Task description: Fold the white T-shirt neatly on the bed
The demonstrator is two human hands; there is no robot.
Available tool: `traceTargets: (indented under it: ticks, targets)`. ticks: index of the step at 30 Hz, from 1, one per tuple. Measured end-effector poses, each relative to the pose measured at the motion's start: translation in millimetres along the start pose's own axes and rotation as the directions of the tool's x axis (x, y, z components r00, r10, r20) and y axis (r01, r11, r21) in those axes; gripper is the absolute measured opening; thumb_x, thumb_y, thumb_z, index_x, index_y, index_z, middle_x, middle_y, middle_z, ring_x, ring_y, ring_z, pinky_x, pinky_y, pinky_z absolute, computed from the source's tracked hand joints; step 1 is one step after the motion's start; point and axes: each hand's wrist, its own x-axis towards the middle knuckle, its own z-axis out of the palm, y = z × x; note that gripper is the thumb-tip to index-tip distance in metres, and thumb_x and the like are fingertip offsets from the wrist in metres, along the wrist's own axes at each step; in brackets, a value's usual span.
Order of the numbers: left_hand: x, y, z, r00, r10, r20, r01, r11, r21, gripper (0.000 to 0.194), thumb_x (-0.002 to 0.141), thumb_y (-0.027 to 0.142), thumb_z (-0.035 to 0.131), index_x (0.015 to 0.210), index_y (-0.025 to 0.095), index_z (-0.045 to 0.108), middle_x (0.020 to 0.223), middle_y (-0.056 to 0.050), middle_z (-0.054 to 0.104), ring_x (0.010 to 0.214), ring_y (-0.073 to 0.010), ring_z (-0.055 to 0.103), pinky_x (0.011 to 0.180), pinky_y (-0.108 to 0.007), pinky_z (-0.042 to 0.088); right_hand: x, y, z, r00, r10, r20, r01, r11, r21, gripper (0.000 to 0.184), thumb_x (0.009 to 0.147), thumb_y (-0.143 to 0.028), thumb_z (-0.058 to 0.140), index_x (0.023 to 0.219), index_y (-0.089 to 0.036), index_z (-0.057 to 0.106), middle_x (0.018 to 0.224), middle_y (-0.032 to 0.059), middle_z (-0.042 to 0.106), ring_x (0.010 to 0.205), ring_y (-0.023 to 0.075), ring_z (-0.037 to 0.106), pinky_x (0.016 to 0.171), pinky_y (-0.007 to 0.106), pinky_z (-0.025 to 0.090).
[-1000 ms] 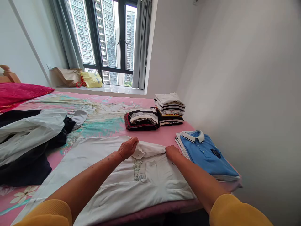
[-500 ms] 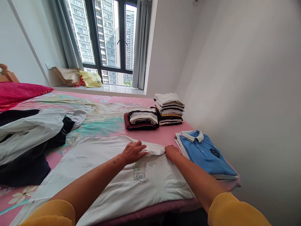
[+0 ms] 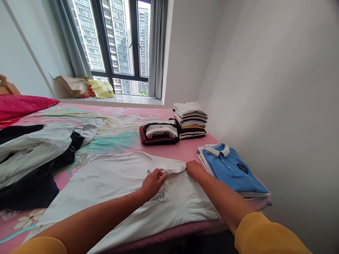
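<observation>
A white polo shirt (image 3: 111,180) lies spread flat on the pink bed. My left hand (image 3: 154,182) rests on the shirt just below its collar (image 3: 169,165), fingers stretched forward and slightly apart, pressing the cloth. My right hand (image 3: 194,168) sits at the collar's right end with its fingers curled onto the cloth. Both arms wear yellow sleeves.
A folded blue polo (image 3: 233,171) tops a small stack at the right. Two piles of folded clothes (image 3: 190,120) (image 3: 159,133) sit further back. Unfolded dark and white garments (image 3: 31,155) lie at the left, with a red pillow (image 3: 21,104) behind. The wall is close on the right.
My left hand let go of the raised collar, laid it flat, and slid down toward me onto the shirt's chest. My right hand stayed at the collar's right end.
</observation>
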Motion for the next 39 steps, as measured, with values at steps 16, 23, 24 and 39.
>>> traceTargets:
  ticks: [16, 23, 24, 39]
  targets:
    - [9, 28, -14.8, 0.888, -0.385, 0.253, 0.457, 0.671, -0.583, 0.014, 0.067, 0.018, 0.044, 0.063, 0.021, 0.03, 0.047, 0.009, 0.029, 0.034, -0.0035, 0.021, 0.037, -0.019, 0.011, -2, 0, 0, 0.999, -0.012, -0.039, 0.011, 1.0, -0.022, 0.031, 0.088, -0.032, 0.054, 0.11, -0.011, 0.058, 0.109, 0.0121, 0.06, 0.103, 0.0214, 0.056, 0.085, 0.039, 0.047]
    - [-17, 10, -16.9, 0.766, -0.354, 0.536, 0.591, 0.717, -0.371, 0.015, 0.057, 0.017, 0.054, 0.063, 0.02, 0.041, 0.041, 0.008, 0.038, 0.032, -0.0051, 0.026, 0.035, -0.019, 0.008, -1, 7, -1, 0.994, -0.075, -0.074, 0.071, 0.996, -0.053, 0.027, 0.088, -0.03, 0.053, 0.107, -0.013, 0.06, 0.11, 0.0101, 0.061, 0.104, 0.0214, 0.055, 0.087, 0.04, 0.045]
    - [-21, 7, -15.1, 0.771, -0.336, 0.541, 0.575, 0.732, -0.365, 0.015, 0.06, 0.02, 0.057, 0.068, 0.021, 0.045, 0.043, 0.009, 0.04, 0.032, -0.0052, 0.027, 0.034, -0.019, 0.01, -1, 8, -1, 0.992, -0.091, -0.09, 0.085, 0.994, -0.062, 0.027, 0.088, -0.028, 0.052, 0.108, -0.012, 0.06, 0.11, 0.0108, 0.06, 0.105, 0.0222, 0.054, 0.088, 0.041, 0.043]
    - [-19, -8, -15.1, 0.728, -0.273, 0.629, 0.349, 0.937, 0.003, 0.012, 0.065, 0.028, 0.053, 0.06, 0.018, 0.058, 0.048, 0.003, 0.052, 0.032, -0.008, 0.034, 0.035, -0.022, 0.022, -3, 18, -2, 0.93, -0.229, -0.288, 0.21, 0.973, -0.094, 0.035, 0.081, -0.006, 0.041, 0.109, -0.012, 0.059, 0.111, 0.0183, 0.058, 0.108, 0.0278, 0.048, 0.089, 0.041, 0.032]
